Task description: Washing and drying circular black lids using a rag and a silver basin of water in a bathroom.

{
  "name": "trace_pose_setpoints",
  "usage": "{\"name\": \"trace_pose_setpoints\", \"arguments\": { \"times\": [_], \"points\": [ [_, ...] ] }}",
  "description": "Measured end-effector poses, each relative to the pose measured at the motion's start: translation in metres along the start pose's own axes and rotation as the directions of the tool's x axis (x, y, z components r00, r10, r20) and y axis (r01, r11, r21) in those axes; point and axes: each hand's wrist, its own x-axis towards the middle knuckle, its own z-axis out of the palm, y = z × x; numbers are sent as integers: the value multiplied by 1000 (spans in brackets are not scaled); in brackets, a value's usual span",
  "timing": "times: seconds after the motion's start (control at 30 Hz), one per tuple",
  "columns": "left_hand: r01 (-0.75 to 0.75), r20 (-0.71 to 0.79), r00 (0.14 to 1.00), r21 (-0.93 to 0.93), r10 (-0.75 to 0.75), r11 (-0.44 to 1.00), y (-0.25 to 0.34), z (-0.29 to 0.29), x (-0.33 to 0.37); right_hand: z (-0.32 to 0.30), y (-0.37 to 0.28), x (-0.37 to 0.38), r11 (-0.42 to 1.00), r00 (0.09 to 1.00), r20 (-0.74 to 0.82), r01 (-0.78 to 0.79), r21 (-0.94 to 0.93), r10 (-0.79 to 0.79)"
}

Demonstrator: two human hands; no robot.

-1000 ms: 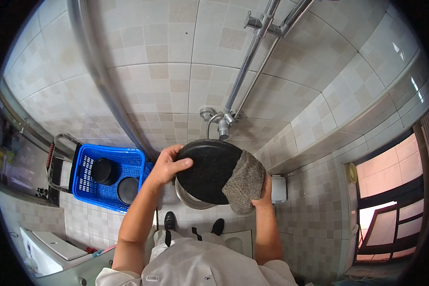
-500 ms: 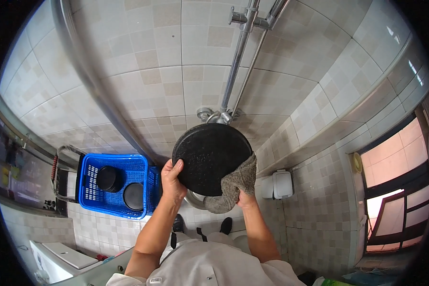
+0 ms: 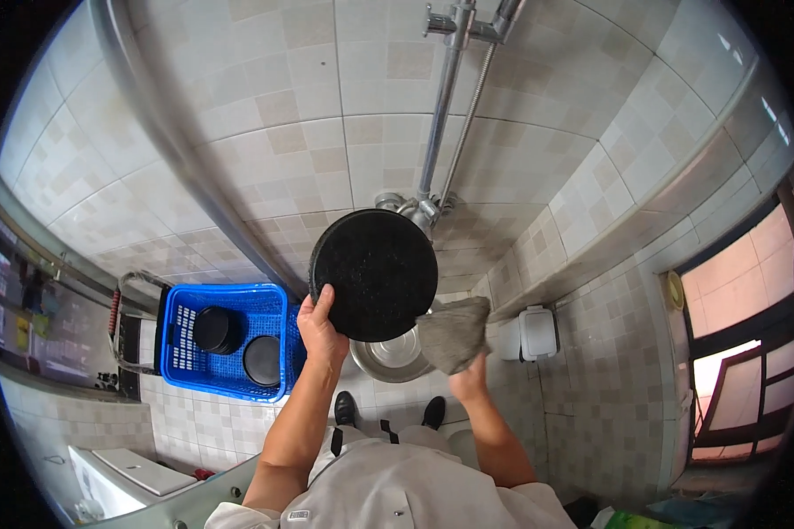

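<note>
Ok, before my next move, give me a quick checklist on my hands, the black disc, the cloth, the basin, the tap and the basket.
1. Left hand gripping the black disc at its lower-left edge: ok.
2. Right hand holding the grey cloth: ok.
3. Cloth clear of the disc: cannot tell; its edge lies close beside the rim.
4. Metal basin below the disc: ok, though partly hidden.
5. Tap turned off: cannot tell; the disc hides part of it.
6. Blue basket upright, black round pieces inside: ok.
</note>
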Motion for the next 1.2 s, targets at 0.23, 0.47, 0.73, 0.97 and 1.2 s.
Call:
{"name": "trace_pose_setpoints", "arguments": {
  "times": [0.23,0.47,0.73,0.97,1.2],
  "points": [
    [-15,96,995,322,-17,947,-26,19,-31,64,-15,26,591,890,261,446,-672,-375],
    [-4,175,982,385,-68,923,-40,18,-41,33,-15,98,425,901,162,341,-838,-403],
    [142,86,984,127,-154,982,-23,10,-26,-40,57,90,904,917,-172,-388,-179,360],
    [340,11,940,-58,-340,939,-44,-23,6,-13,33,28,746,900,-40,-335,575,435],
    [574,96,788,243,-608,782,-40,-24,-25,-17,8,8,827,939,271,319,-463,-210]
  ]
}}
